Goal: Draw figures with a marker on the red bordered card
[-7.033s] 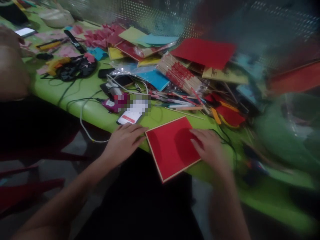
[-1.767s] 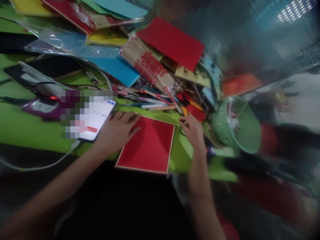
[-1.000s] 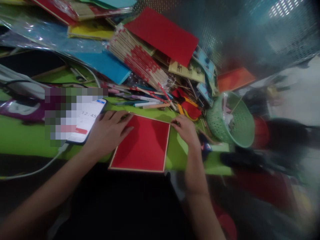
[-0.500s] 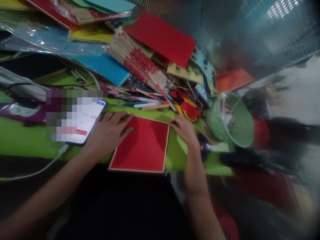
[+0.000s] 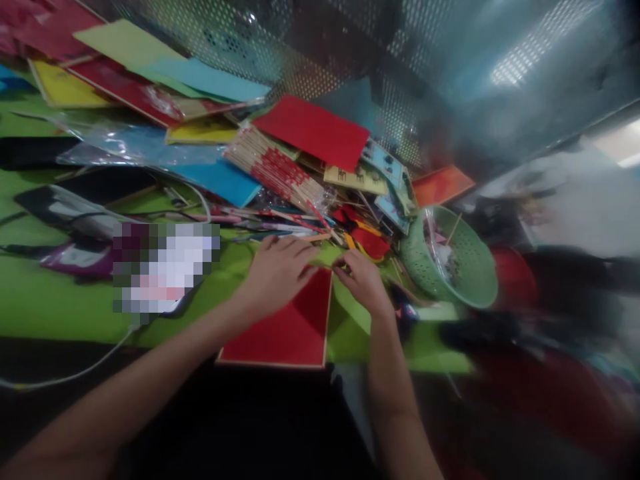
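Note:
A red square board (image 5: 287, 333) with thin pale wooden strips along its edges lies on the green table at my lap. My left hand (image 5: 277, 273) rests across its upper left part, palm down, fingers stretched toward the top edge and covering much of it. At the top right corner, my right hand (image 5: 364, 280) has thumb and forefinger pinched together. Whether these fingertips hold the edge strip or something smaller is too blurred to tell.
Behind the board lie pens and sticks, scissors with orange and red parts (image 5: 370, 240), and bundled red-tipped sticks (image 5: 275, 163). A green perforated basket (image 5: 470, 267) stands right. Left are a blurred-out phone (image 5: 170, 267) on a white cable and a purple packet (image 5: 80, 259). Coloured sheets pile behind.
My left hand has slid right along the board's top edge, toward my right hand. The right hand stays at the corner, still pinched. The camera view has tilted up somewhat.

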`<state>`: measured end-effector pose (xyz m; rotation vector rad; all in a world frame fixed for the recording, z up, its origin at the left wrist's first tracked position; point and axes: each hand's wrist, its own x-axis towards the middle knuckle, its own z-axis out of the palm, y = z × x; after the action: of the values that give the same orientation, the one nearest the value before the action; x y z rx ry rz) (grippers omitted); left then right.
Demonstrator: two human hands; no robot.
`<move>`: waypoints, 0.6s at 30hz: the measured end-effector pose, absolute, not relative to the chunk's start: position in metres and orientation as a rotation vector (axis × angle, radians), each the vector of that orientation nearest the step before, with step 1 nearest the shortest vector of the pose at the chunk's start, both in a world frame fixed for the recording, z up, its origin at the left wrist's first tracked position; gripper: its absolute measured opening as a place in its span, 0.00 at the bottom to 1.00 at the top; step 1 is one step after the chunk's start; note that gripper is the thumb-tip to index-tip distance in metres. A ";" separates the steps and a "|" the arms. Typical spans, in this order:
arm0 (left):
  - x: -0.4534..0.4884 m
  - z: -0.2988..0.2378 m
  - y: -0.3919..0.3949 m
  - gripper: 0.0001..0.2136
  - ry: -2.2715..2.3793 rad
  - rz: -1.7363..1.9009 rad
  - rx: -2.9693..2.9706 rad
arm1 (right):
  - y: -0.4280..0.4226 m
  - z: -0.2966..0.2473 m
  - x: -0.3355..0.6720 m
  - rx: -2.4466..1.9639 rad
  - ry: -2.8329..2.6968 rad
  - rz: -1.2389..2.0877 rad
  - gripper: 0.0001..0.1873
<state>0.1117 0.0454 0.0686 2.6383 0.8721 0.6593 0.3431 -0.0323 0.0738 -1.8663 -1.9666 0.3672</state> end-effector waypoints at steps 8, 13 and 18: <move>0.165 0.068 0.057 0.09 0.724 0.540 2.704 | -0.030 0.063 0.349 -1.817 -1.966 0.206 0.04; 0.166 0.063 0.062 0.08 0.688 0.529 2.684 | -0.031 0.064 0.348 -1.827 -1.966 0.180 0.05; 0.165 0.055 0.066 0.10 0.665 0.519 2.636 | -0.032 0.066 0.341 -1.841 -1.978 0.204 0.05</move>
<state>0.1646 0.0655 0.0550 2.6364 0.6650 0.5188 0.3414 -0.0324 0.0663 -1.8406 -1.9783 0.2041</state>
